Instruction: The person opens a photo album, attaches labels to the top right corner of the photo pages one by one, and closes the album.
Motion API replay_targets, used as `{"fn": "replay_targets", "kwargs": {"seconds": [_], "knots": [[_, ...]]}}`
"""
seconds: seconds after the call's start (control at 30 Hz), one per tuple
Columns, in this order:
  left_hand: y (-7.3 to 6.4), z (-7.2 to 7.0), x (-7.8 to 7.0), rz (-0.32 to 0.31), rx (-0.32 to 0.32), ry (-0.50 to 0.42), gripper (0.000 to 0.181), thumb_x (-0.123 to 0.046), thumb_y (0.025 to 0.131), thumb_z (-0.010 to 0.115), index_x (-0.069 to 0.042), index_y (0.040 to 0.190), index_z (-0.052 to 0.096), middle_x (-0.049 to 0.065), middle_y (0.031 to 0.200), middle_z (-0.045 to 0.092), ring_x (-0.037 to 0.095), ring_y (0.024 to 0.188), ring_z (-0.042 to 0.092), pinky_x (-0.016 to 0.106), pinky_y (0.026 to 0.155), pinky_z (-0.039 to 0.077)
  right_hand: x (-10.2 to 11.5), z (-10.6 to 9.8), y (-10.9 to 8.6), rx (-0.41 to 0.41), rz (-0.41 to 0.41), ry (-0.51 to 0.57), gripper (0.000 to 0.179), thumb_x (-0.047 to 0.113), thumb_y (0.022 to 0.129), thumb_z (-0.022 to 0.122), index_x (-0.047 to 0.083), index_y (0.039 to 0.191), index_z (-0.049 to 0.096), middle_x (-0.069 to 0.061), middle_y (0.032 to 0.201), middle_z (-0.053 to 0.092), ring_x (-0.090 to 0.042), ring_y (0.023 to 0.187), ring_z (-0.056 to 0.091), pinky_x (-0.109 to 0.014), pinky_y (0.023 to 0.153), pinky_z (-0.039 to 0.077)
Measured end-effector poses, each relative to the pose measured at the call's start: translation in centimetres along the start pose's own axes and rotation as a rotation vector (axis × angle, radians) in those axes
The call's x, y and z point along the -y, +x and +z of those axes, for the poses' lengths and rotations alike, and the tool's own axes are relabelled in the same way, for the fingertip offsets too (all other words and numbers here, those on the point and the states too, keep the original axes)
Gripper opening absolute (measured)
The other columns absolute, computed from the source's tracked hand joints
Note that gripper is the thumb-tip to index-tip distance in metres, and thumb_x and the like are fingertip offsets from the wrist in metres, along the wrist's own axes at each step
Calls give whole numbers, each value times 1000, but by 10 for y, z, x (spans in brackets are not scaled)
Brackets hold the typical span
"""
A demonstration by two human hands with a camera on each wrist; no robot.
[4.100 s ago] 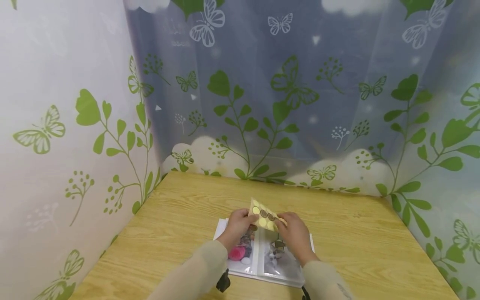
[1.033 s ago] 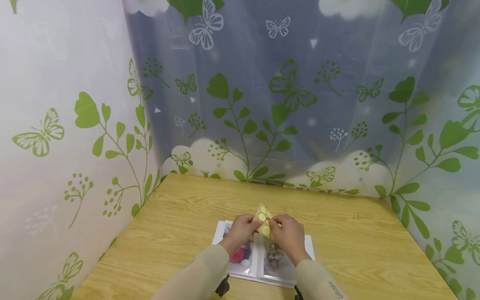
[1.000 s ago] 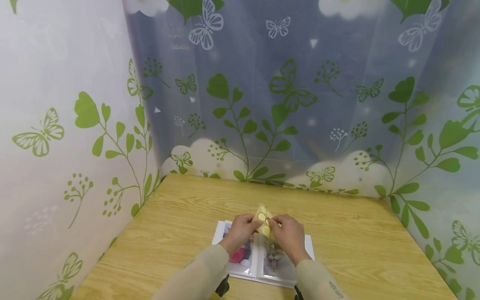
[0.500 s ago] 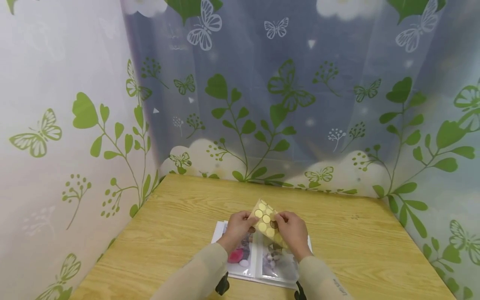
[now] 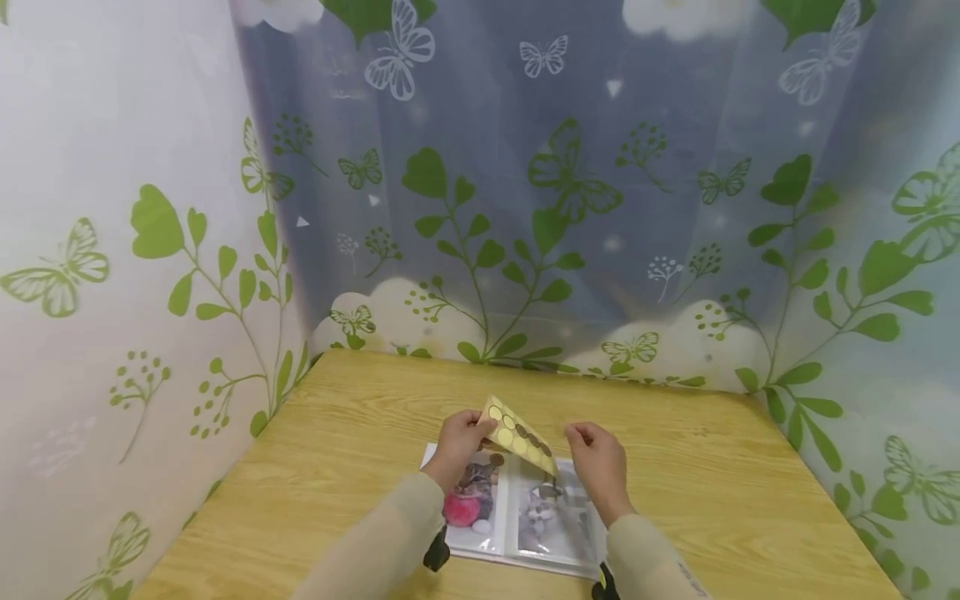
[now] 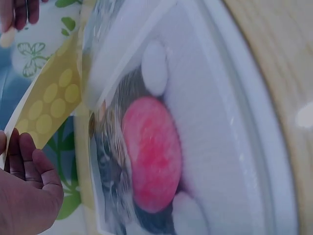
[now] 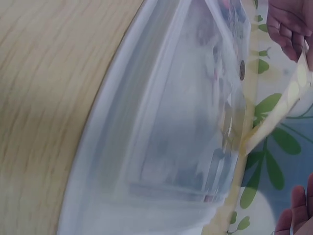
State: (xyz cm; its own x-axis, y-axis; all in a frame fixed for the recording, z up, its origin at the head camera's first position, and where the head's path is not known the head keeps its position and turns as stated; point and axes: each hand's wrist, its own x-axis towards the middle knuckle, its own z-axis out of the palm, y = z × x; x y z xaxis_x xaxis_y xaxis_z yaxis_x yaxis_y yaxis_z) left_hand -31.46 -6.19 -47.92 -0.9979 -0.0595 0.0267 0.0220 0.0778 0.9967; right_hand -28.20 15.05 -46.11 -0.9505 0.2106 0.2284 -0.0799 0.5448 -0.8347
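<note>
My left hand pinches the left corner of a pale yellow sheet of round stickers, which slants down to the right above an open photo album. To the right of the sheet, my right hand is apart from it, thumb and forefinger together. In the left wrist view a small pale round sticker shows at the right hand's fingertips. The album's left page holds a photo with a pink-red ball. A dark round sticker sits near that page's upper edge. Its right page holds a greyish photo under clear film.
The album lies on a wood-grain table. Behind and beside the table hangs a curtain with green leaves and butterflies. Black wrist straps show at both sleeves.
Both hands held the sticker sheet before. The right hand has come away to the right with a round sticker; the left hand alone keeps the sheet, now tilted lower at its right end.
</note>
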Motion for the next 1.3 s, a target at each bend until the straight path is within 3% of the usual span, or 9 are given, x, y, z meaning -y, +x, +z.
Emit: {"fn": "replay_targets", "kwargs": {"seconds": [0.23, 0.43, 0.57, 0.67, 0.8, 1.0, 1.17, 1.3], "knots": [[17, -19, 4, 28, -59, 24, 19, -10, 96, 64, 8, 104, 65, 12, 89, 67, 17, 73, 62, 48, 82, 56, -5, -3, 0, -49, -14, -34, 24, 23, 97, 64, 2, 103, 75, -11, 97, 73, -26, 89, 65, -43, 80, 52], [30, -34, 9, 52, -131, 56, 19, -6, 95, 63, 11, 104, 66, 16, 91, 67, 19, 72, 64, 49, 81, 56, -8, -7, -3, -48, -11, -44, 24, 22, 97, 63, 2, 101, 75, -9, 94, 72, -25, 87, 64, -40, 77, 51], [34, -42, 10, 42, -183, 98, 21, -6, 95, 63, 12, 106, 65, 18, 92, 68, 21, 72, 65, 45, 79, 57, -11, -9, -3, -43, -13, -44, 23, 21, 97, 63, 2, 101, 75, -10, 93, 72, -25, 87, 64, -39, 76, 51], [38, -48, 11, 13, -201, 121, 29, -8, 96, 62, 12, 116, 62, 21, 98, 68, 29, 77, 67, 42, 78, 56, -15, -11, -3, -46, -21, -54, 22, 21, 97, 64, 2, 101, 75, -10, 93, 73, -26, 87, 65, -40, 75, 51], [41, -55, 10, -26, -173, 149, 50, -11, 97, 61, 15, 136, 45, 31, 120, 60, 42, 98, 65, 45, 88, 55, -22, -16, -2, -57, -27, -71, 22, 20, 97, 64, 1, 101, 74, -12, 94, 73, -28, 88, 66, -42, 76, 53], [41, -63, 11, -65, -86, 219, 66, -11, 94, 63, 14, 145, 31, 36, 146, 35, 50, 133, 38, 56, 110, 35, -30, -23, -2, -32, 6, -65, 25, 22, 99, 62, 0, 105, 73, -13, 98, 72, -28, 90, 64, -41, 77, 52], [37, -67, 16, -59, -48, 238, 68, -7, 91, 65, 14, 146, 31, 36, 149, 31, 53, 136, 31, 60, 111, 30, -33, -25, -4, -12, 34, -71, 26, 23, 99, 60, 1, 104, 73, -10, 97, 71, -25, 88, 62, -36, 73, 50], [32, -68, 20, -29, -62, 303, 66, -5, 89, 66, 15, 143, 35, 37, 146, 35, 53, 134, 34, 61, 110, 31, -34, -24, -7, -9, 45, -73, 26, 22, 99, 60, 1, 104, 73, -10, 96, 71, -24, 88, 62, -35, 72, 49]]}}
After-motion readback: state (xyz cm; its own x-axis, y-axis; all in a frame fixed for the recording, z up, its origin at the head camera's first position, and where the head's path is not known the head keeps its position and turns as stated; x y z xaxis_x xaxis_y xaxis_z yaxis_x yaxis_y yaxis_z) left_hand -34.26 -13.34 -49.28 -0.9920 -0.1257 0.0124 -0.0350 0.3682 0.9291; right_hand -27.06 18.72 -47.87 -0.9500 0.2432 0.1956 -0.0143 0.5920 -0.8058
